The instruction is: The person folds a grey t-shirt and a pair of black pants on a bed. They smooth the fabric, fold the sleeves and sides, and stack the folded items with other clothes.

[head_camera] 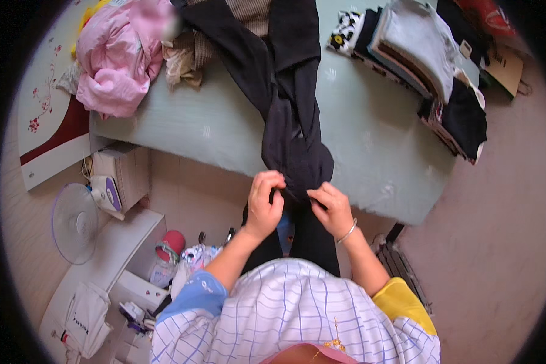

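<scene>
Black trousers (295, 113) stretch across the pale green tabletop (382, 150) towards me, the two legs spread at the far side. Their near end hangs at the table's front edge, between my hands. My left hand (266, 200) pinches the dark cloth at its left corner, fingers curled. On the opposite corner, my right hand (330, 204), with a silver bangle at the wrist, has thumb and forefinger closed on the fabric. Under the far part of the trousers lies a brown checked cloth (250, 18).
A pink garment heap (113, 63) lies at the back left, beside a crumpled beige cloth (182, 63). Folded clothes (414, 45) are stacked at the right, a black folded piece (466, 118) by the table edge. A fan (75, 223) and a white cabinet (113, 250) stand lower left.
</scene>
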The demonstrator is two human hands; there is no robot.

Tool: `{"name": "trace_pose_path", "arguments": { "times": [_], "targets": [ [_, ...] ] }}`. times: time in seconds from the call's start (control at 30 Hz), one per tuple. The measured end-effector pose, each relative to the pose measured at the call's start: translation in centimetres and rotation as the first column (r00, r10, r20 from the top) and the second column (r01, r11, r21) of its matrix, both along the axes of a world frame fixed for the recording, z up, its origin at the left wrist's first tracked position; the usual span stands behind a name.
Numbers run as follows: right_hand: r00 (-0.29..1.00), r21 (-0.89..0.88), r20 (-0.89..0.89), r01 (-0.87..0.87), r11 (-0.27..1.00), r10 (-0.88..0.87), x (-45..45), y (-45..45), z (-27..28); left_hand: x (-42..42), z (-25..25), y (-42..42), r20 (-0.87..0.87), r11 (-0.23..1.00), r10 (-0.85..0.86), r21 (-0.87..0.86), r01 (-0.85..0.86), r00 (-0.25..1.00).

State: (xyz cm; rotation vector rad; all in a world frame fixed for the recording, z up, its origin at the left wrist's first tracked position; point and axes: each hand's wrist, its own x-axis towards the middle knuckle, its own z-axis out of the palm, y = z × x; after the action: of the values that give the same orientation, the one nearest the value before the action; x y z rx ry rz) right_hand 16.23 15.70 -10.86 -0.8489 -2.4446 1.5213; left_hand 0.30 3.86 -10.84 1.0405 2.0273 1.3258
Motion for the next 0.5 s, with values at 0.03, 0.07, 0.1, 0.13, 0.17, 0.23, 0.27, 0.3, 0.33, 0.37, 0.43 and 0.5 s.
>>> {"name": "trace_pose_path", "arguments": {
  "times": [0.03,0.07,0.1,0.13,0.17,0.23,0.27,0.3,0.33,0.37,0.43,0.5],
  "targets": [
    [0.996,0.04,-0.028,-0.081,0.996,0.082,0.5,0.4,1.4,-0.2,2.4,1.2,-0.085,0.994,-0.083,0.06,0.088,0.993],
    [0.987,0.114,-0.069,-0.137,0.984,0.145,1.0,0.8,3.1,-0.2,4.6,2.1,-0.087,0.972,-0.232,0.022,0.235,0.969],
    [0.981,0.138,-0.093,-0.158,0.978,0.172,1.6,1.2,4.9,0.0,5.9,2.9,-0.096,0.927,-0.374,-0.002,0.375,0.923],
    [0.973,0.162,-0.116,-0.178,0.971,0.198,2.2,1.4,6.5,0.1,6.2,2.6,-0.068,0.835,-0.551,-0.067,0.547,0.832],
    [0.965,0.187,-0.138,-0.197,0.963,0.224,3.0,1.4,7.7,0.9,7.0,2.3,-0.081,0.81,-0.585,-0.101,0.577,0.807],
    [0.962,0.281,-0.158,-0.174,0.944,0.224,4.8,1.1,9.8,2.8,8.8,1.8,-0.097,0.757,-0.65,-0.169,0.631,0.754],
    [0.959,0.317,-0.177,-0.157,0.935,0.221,5.2,1.8,10.9,3.3,9.3,2.4,-0.162,0.771,-0.637,-0.153,0.618,0.754],
    [0.96,0.335,-0.184,-0.142,0.931,0.213,6.0,1.8,12.1,4.0,10.2,2.6,-0.199,0.775,-0.631,-0.138,0.616,0.75],
    [0.962,0.344,-0.187,-0.127,0.931,0.2,6.6,1.9,13.1,4.6,10.6,2.3,-0.236,0.815,-0.579,-0.139,0.562,0.781],
    [0.964,0.357,-0.175,-0.128,0.925,0.2,7.7,1.8,13.8,5.2,11.2,1.7,-0.275,0.852,-0.523,-0.139,0.505,0.807],
    [0.97,0.364,-0.183,-0.086,0.927,0.162,9.0,1.5,15.0,5.3,13.1,1.4,-0.338,0.933,-0.351,-0.044,0.358,0.873],
    [0.973,0.3,-0.187,-0.077,0.951,0.138,10.7,0.2,15.2,6.2,13.6,-0.5,-0.32,0.964,-0.221,0.075,0.257,0.921]
  ]
}}
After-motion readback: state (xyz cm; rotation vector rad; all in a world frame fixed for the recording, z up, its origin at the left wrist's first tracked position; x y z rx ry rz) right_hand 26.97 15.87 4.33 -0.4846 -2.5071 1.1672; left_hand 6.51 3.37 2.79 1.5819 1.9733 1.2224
